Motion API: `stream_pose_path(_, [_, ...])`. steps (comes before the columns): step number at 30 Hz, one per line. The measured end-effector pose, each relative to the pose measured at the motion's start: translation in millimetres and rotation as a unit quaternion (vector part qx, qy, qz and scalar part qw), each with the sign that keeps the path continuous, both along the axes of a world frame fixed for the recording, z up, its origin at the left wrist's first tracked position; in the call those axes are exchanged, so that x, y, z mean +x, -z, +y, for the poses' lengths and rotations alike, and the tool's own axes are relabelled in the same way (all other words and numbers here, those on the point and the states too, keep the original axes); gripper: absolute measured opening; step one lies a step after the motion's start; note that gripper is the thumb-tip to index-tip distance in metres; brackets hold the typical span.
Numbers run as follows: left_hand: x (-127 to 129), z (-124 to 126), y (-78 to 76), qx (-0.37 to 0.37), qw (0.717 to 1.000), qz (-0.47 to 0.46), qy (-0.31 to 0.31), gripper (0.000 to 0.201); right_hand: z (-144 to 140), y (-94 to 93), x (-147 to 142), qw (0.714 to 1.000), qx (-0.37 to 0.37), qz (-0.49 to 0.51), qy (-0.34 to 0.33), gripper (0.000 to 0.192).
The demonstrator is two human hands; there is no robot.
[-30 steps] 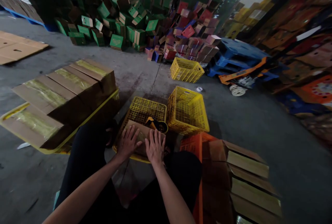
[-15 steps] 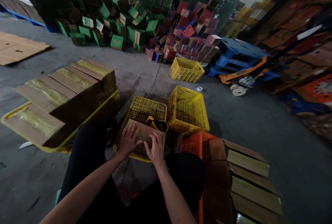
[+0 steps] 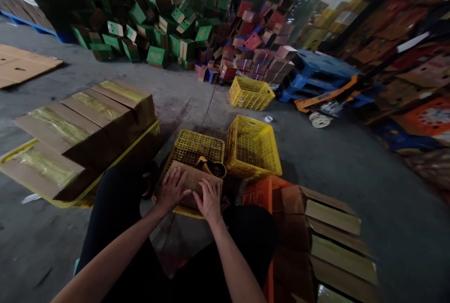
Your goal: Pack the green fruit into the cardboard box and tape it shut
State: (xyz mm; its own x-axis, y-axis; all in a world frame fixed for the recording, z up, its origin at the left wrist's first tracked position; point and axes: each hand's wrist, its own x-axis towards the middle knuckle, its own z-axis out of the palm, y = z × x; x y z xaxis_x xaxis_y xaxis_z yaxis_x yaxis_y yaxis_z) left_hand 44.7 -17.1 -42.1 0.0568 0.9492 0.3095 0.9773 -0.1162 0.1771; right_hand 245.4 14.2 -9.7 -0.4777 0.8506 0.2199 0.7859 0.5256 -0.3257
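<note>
Stacks of taped cartons are seen on the floor at the left and folded ones at the right. A small cardboard box lies on an upturned yellow crate beside a tape dispenser. It is pressed flat under the spread left hand, while the right hand's fingers are curled at its top; no tape is judged applied yet.

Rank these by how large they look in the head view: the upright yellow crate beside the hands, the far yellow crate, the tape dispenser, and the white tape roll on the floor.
1. Upright yellow crate.
2. Far yellow crate; it may only look smaller because it is farther off.
3. Tape dispenser.
4. White tape roll.
</note>
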Motion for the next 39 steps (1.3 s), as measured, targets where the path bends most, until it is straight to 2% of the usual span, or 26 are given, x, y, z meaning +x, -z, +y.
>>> stream_pose_path(11, [-5,2,4.7,0.005,1.000,0.009,0.011,0.068,-4,-1.2,5,0.999,0.016,-0.026,-0.021,0.045])
stream_pose_path(21, [-7,1,1.8,0.015,0.999,0.014,0.026,0.072,-8,3.7,10,0.997,0.017,-0.070,-0.041,0.078])
stream_pose_path(27, [-9,-2,2.3,0.013,0.999,0.031,0.031,0.072,-7,7.0,9,0.996,0.002,-0.078,-0.033,0.085])
stream_pose_path(33, [-9,-2,2.2,0.011,0.999,0.027,0.027,0.072,-6,0.2,10,0.999,0.021,-0.031,-0.031,0.083])
stream_pose_path(36, [-9,0,2.6,0.014,0.999,0.021,0.025,0.074,-9,-9.1,10,0.999,0.033,0.000,0.000,0.067])
stream_pose_path(39, [-8,1,3.2,0.017,0.999,0.015,0.024,0.074,-16,-15.5,10,0.999,0.030,-0.018,0.037,0.053])
